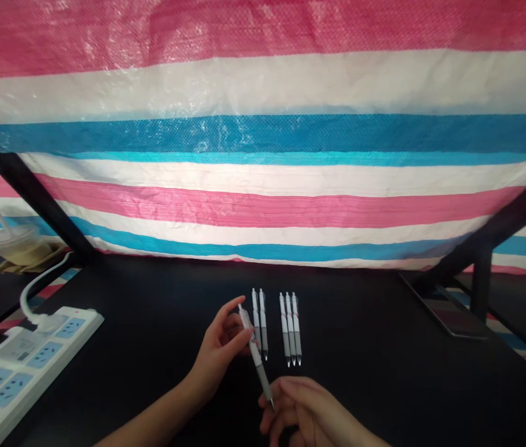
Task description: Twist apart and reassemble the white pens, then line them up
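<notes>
R hand (307, 413) by tip of pen (254, 351) in L hand (216, 354)

Bare left hand (220, 351), bare right hand (307, 413), slender fingers (231, 307), bare left forearm (151, 422)

The left hand (219, 354) rises from the near left on a bare forearm (151, 423), with the wrist bent and the palm turned to the right. Its thumb (243, 335) and fingers (231, 305) curl into a pinch. The right hand (307, 416) lies lower, at the near edge, back upward, with its fingers (275, 403) loosely curled and pointing left. Its forearm (365, 438) runs out at near right. The hands are near each other, not touching.
</notes>
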A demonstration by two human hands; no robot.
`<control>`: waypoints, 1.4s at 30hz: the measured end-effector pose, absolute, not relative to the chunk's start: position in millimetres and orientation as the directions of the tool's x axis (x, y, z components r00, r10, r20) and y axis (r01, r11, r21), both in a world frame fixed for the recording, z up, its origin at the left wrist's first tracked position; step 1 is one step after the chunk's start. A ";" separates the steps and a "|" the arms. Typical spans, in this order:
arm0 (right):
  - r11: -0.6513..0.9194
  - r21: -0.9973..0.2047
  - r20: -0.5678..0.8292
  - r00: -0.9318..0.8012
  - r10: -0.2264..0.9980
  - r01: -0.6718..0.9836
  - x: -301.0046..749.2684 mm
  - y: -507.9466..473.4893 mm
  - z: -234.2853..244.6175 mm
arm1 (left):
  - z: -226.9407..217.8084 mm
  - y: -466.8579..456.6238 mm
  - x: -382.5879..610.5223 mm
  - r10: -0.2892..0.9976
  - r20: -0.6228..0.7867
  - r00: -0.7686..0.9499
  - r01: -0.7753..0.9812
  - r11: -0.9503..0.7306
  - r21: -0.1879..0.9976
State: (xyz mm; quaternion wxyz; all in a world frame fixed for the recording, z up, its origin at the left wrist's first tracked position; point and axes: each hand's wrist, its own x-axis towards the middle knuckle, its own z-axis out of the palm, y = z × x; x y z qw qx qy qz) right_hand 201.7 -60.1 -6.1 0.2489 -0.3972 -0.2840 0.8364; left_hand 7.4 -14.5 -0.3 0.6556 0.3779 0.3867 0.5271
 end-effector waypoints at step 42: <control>-0.752 -0.575 -0.470 -0.622 0.626 -0.322 204.1 -61.6 -7.6 | 2.3 -10.1 8.5 0.986 -0.160 0.054 -0.411 0.168 0.896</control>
